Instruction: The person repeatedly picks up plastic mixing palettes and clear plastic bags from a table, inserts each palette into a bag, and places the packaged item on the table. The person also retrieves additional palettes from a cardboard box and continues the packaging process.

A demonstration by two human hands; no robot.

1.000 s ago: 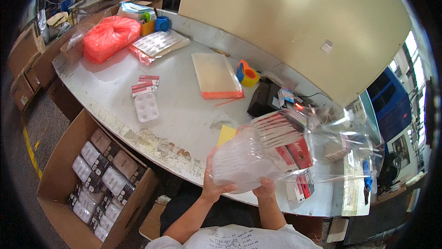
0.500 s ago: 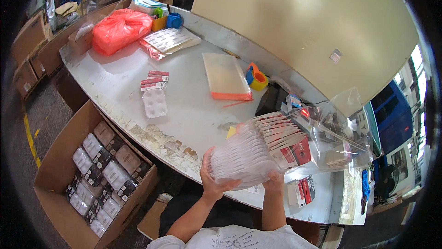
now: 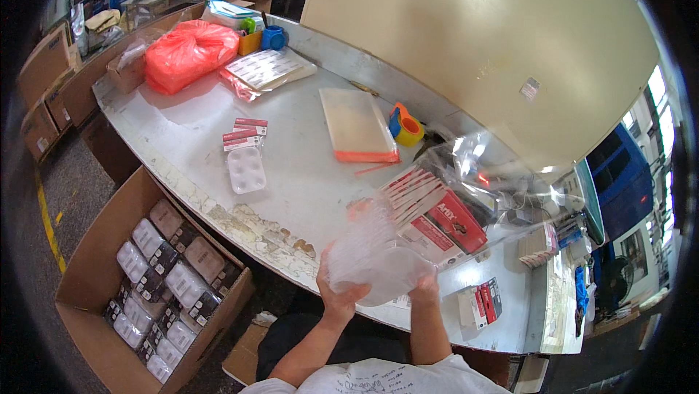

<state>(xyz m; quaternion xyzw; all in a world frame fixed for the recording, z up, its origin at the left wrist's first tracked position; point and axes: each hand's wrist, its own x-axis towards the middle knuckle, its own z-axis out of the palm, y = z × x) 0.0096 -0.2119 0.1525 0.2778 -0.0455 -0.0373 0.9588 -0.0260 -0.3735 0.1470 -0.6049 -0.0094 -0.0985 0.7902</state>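
Note:
Between my two hands is a stack of white plastic trays (image 3: 364,255) with rounded wells, like paint palettes. Red-and-white header cards (image 3: 444,223) fan out from its far right side. My left hand (image 3: 339,296) is closed round the stack's near left side. At the near right corner, my right hand (image 3: 424,290) grips the trays, its fingertips partly hidden. Loose clear plastic film (image 3: 502,175), seemingly a bag, spreads beyond the cards; whether it encloses the stack I cannot tell. A white tray with six wells (image 3: 247,170) lies on the table, red-and-white cards (image 3: 245,132) at its top.
A cardboard box (image 3: 218,325) of packaged trays stands at the lower left. On the table (image 3: 291,175) are clear sleeves (image 3: 357,121), a tape dispenser (image 3: 405,126), a red plastic bag (image 3: 189,55), a red-and-white card (image 3: 480,303) and a card stack (image 3: 537,246). A beige panel (image 3: 466,44) rises behind.
The stack has turned in my hands, so the front header card now faces up more fully. The clear film has shifted and spread. Both hands keep their hold.

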